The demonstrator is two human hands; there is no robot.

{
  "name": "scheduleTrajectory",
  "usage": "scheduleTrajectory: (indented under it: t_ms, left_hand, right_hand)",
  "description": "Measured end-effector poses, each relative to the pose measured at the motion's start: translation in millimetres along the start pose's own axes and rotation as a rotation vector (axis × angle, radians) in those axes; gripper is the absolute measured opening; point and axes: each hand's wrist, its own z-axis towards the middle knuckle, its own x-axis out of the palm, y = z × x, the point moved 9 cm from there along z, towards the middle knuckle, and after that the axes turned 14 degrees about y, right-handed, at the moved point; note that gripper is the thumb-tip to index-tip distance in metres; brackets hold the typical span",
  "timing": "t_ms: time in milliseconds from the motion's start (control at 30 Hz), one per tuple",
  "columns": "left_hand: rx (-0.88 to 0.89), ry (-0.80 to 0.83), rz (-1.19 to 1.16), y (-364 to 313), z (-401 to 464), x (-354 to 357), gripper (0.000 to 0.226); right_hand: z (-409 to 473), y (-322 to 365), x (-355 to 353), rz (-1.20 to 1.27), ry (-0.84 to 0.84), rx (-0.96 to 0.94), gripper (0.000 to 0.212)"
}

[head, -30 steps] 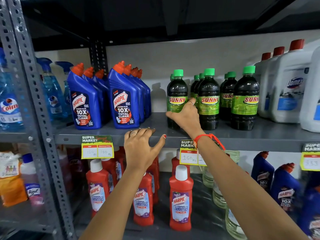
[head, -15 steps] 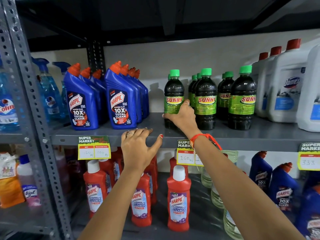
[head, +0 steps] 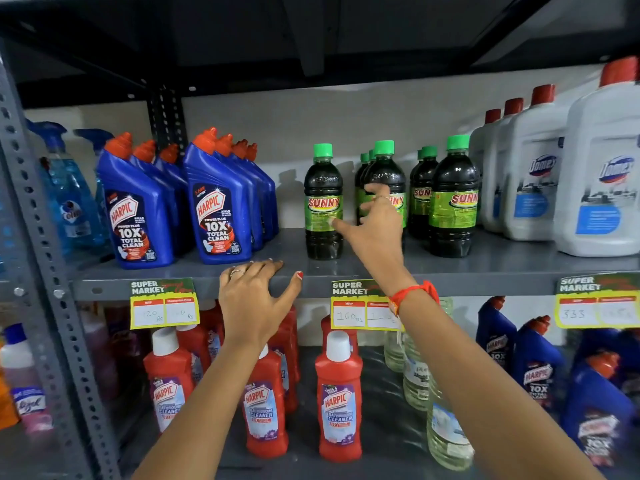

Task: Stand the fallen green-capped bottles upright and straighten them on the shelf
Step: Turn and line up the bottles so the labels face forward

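I see the grey metal shelf (head: 502, 268) running across the middle of the frame, its front lip carrying yellow price tags (head: 164, 303). The widest open room on it lies between the blue Harpic bottles (head: 218, 202) at centre left and the leftmost Sunny bottle (head: 323, 202), which stands upright and alone near the front edge. A narrower gap separates it from the second green-capped Sunny bottle (head: 386, 174) to its right; further right stand more upright Sunny bottles (head: 453, 199), with others in rows behind, then white Domex jugs (head: 533, 174) at the right edge of the frame.

My right hand (head: 375, 226) reaches up and in from lower right, a red thread (head: 415, 291) at the wrist. Its grip is apart: the thumb points left with its tip at the label of the lone bottle, though I cannot tell whether it truly touches, and the fingers (head: 375, 199) spread in front of the second bottle. It clamps nothing. My left hand (head: 256, 299) lies flat over the shelf's front lip at centre, fingers spread, thumb out to the right, holding nothing.

Half a second ago my right hand was wrapped low around the leftmost bottle; now it has let go and risen to the right. The left hand has stayed on the lip.

Red Harpic bathroom cleaner bottles (head: 339, 403) fill the lower shelf.
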Motion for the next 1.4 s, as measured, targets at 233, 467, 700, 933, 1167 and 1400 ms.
scheduleTrajectory:
  t_ms: [233, 467, 700, 933, 1167, 1400]
  left_hand:
    - [-0.015, 0.073, 0.052, -16, 8, 0, 0.061]
    - [0.047, 0.098, 0.049, -46, 5, 12, 0.057]
    - [0.050, 0.069, 0.037, -47, 5, 11, 0.056]
    - [0.052, 0.086, 0.037, -47, 4, 9, 0.056]
    - [0.068, 0.104, 0.047, -47, 4, 9, 0.057]
    - [0.077, 0.090, 0.039, -46, 4, 12, 0.060]
  right_hand:
    - [-7, -42, -51, -0.149, -0.096, 0.118, 0.083]
    - [5, -83, -13, 0.061, 0.344, 0.340, 0.098]
    - [9, -74, -9, -0.030, 0.349, 0.273, 0.097]
    - [6, -74, -8, 0.008, 0.370, 0.281, 0.089]
    - [-1, -67, -48, 0.090, 0.057, 0.200, 0.068]
    - [-16, -85, -122, -0.084, -0.341, 0.219, 0.058]
